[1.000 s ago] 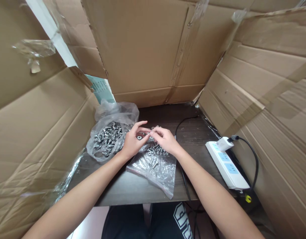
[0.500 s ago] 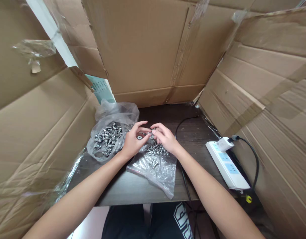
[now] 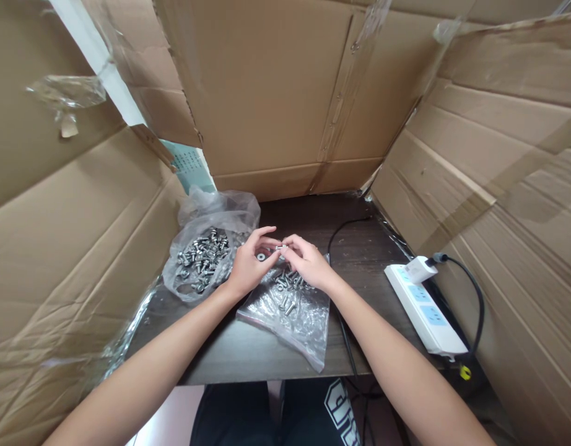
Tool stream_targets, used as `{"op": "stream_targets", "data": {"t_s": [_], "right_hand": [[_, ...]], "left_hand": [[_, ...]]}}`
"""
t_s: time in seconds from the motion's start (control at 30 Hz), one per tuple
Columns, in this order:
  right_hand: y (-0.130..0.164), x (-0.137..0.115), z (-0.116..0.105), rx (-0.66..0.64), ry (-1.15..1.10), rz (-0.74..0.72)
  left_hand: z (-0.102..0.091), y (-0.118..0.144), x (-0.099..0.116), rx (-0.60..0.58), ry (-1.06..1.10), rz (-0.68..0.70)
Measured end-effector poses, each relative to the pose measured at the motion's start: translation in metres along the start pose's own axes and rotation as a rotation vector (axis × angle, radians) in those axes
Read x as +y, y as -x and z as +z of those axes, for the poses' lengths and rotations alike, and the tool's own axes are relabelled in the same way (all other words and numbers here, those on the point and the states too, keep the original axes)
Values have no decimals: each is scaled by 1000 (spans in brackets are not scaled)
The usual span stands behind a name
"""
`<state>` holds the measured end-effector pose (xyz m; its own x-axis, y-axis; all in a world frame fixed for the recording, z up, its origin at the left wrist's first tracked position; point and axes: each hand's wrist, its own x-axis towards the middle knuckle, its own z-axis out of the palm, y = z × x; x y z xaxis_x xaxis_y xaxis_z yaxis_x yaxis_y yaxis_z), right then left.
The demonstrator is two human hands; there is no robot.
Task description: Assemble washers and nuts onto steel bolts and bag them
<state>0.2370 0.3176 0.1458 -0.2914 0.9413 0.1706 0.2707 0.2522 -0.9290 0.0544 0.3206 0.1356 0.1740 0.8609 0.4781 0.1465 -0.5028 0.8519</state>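
Observation:
Over the dark table, my left hand (image 3: 251,260) pinches a small silver bolt (image 3: 280,248) between thumb and fingertips. From the other side my right hand (image 3: 308,263) closes its fingertips on the same bolt; its far end is partly hidden by them. A round washer (image 3: 261,256) shows within the curve of my left hand. Below both hands, loose bolts (image 3: 289,303) lie on a flat clear zip bag (image 3: 285,334). To the left, an open plastic bag (image 3: 174,279) holds many bolts with fitted washers (image 3: 204,257).
Cardboard walls (image 3: 276,93) enclose the table (image 3: 234,359) at the back and sides. A white power strip (image 3: 429,316) with a plugged-in adapter (image 3: 420,269) lies at the right. A black cable (image 3: 344,229) runs across the table behind my right hand.
My right hand has shifted slightly and its fingers have changed their hold at the bolt. My left hand stays nearly still.

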Motion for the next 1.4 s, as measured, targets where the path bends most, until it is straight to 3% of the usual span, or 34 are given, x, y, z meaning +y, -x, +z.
{"op": "stream_targets", "data": {"t_s": [0.33,0.53,1.4], "right_hand": [[-1,-4,-3,74,154,-89],[-1,-2,-2,81,41,-71],[-2,-2,-1,103,63,-85]], "left_hand": [[0,1,2,-7,-6,2],[-1,0,2,17,-54,4],[-1,0,4,11,-56,10]]}}
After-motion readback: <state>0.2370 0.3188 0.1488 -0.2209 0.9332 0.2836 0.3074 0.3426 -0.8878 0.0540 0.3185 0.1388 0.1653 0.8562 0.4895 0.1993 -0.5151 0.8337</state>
